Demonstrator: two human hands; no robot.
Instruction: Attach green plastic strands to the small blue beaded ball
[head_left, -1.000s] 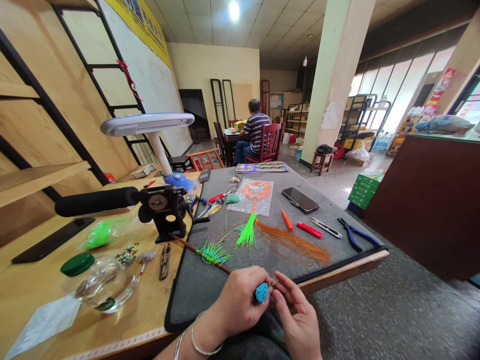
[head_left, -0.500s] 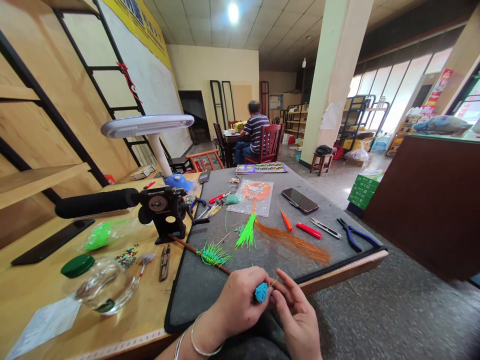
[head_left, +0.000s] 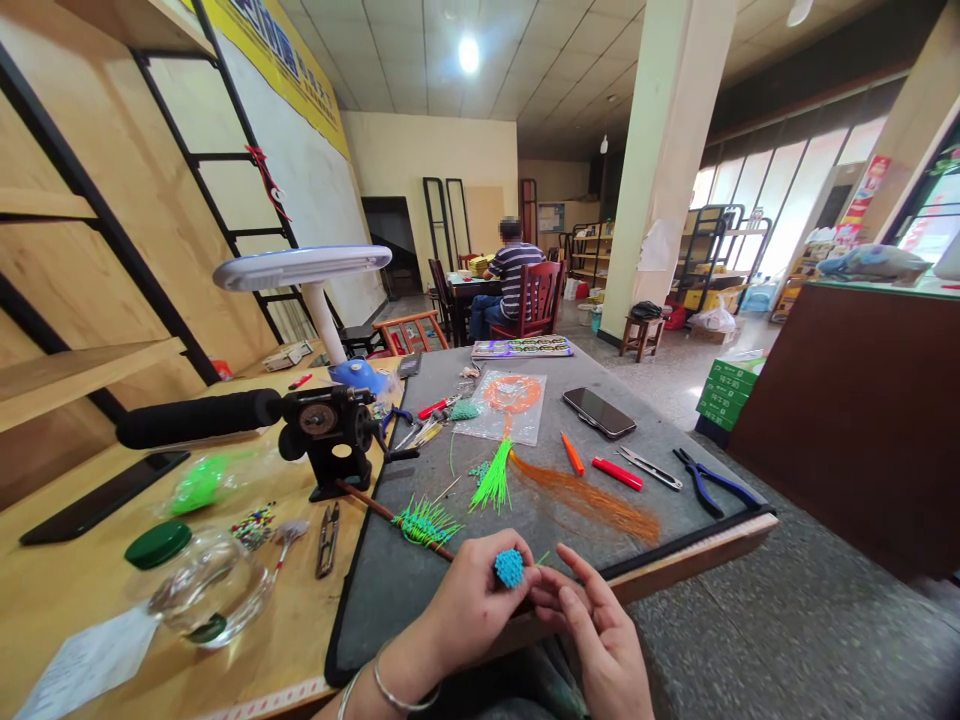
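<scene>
Left hand [head_left: 469,610] pinches a small round turquoise bristle tuft [head_left: 509,568] between thumb and forefinger, held just above the near edge of the grey felt work mat [head_left: 390,580]. Right hand [head_left: 600,640] sits just beside it, fingers loosely curled, fingertips touching at the tuft's right side where a thin lime-green strand [head_left: 541,557] sticks out; cannot tell whether that strand is actually gripped.

Progress, as a judgement: the tuft looks dense and roughly formed, so the piece in hand seems well along. Plenty of material lies unused on the mat: a bundle of lime-green fibres [head_left: 493,485], a long spread of orange fibres [head_left: 592,500], and a brown stick wrapped with teal and green bristles [head_left: 420,520] running toward the black hand-crank winder [head_left: 330,435].

Tools lie untouched well apart from the hands: blue-handled pliers [head_left: 712,480], silver scissors [head_left: 649,465], red utility knife [head_left: 616,473], black thread snips [head_left: 327,525]. A dark smartphone [head_left: 598,412] lies on the far part of the mat.
</scene>
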